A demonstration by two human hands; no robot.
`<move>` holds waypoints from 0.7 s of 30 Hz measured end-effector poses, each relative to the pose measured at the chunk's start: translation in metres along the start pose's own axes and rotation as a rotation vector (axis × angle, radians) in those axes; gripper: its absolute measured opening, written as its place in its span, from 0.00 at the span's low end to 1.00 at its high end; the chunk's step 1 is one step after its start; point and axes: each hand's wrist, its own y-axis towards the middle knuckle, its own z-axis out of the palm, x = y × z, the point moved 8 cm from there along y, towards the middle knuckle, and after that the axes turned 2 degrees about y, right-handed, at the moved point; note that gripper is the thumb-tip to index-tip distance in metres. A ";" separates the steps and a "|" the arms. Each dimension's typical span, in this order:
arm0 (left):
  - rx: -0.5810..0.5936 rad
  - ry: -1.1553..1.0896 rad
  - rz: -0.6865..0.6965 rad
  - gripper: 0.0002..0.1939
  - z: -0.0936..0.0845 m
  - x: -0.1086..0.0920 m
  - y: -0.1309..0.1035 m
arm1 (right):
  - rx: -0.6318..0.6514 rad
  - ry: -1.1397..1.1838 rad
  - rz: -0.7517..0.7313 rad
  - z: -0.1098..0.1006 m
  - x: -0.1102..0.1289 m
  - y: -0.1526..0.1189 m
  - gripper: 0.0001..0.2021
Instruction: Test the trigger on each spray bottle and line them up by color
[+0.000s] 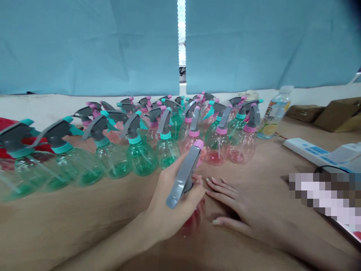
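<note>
My left hand [175,195] is wrapped round the neck of a pink spray bottle [194,222] with a grey trigger head and pink nozzle. The bottle stands in front of me, its collar and trigger mostly hidden by my fingers. Beside it, my right hand [234,203] lies on the wooden table [118,218], fingers stretched out and holding nothing. Just beyond, other pink spray bottles [217,150] stand in rows. On the left runs a line of green spray bottles [141,158] with turquoise collars and grey heads.
A clear drink bottle with a lemon label [273,113] stands at the back right. Near it are brown cardboard boxes [338,114] and a white power strip [313,152]. A pixelated object [324,203] lies at right. Blue cloth [84,49] hangs behind.
</note>
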 end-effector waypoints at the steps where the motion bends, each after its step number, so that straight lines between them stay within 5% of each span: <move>1: -0.008 0.004 0.003 0.12 0.000 0.000 0.000 | 0.003 -0.003 0.002 0.000 0.000 0.000 0.32; 8: -0.027 0.027 0.010 0.09 -0.001 0.004 -0.002 | -0.001 0.011 0.000 -0.003 0.002 0.001 0.34; 21: -0.038 -0.003 0.022 0.25 0.000 0.001 0.000 | -0.011 -0.022 -0.018 -0.003 0.003 0.000 0.34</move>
